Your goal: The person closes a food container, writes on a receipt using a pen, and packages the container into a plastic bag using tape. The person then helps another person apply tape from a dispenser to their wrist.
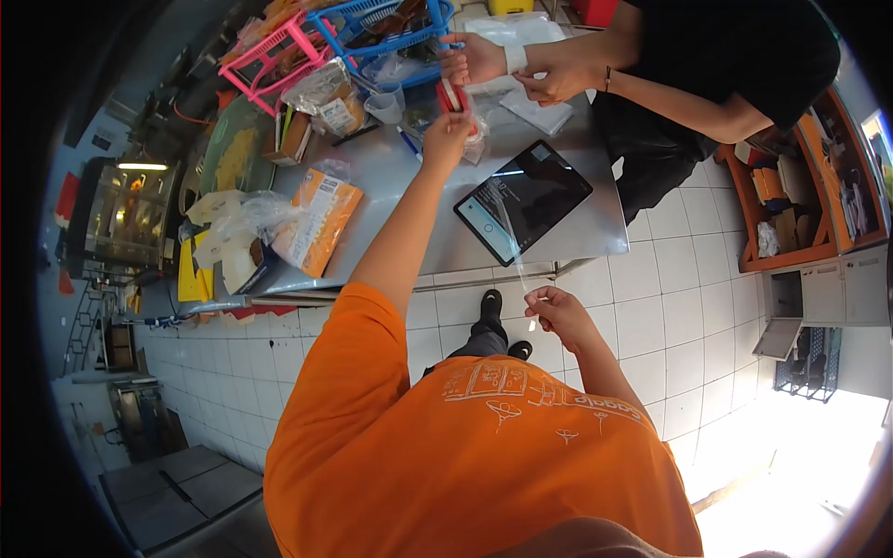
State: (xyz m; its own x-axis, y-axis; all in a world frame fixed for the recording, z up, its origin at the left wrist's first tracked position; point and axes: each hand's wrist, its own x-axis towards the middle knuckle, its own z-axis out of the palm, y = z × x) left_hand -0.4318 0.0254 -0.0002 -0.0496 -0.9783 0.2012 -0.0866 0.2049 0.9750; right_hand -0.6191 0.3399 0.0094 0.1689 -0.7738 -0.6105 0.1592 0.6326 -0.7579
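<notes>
My left hand (447, 138) reaches over the metal table, its fingers closed on a red tape dispenser (453, 97). Close to my body, past the table's front edge, my right hand (558, 313) pinches the end of a clear strip of tape (517, 262). The strip runs up across a black tablet (524, 202), which lies flat with its screen lit; whether it joins the dispenser is hard to make out. Across the table, a co-worker's hands (549, 84) are near the dispenser, with a pale band (514, 59) around one wrist.
An orange packet (321, 223) and clear plastic bags (244, 221) lie at the table's left. Behind are a pink basket (270, 65), a blue basket (381, 42) and a clear cup (383, 107). A pen (409, 144) lies near my left hand. An orange shelf (791, 186) stands right.
</notes>
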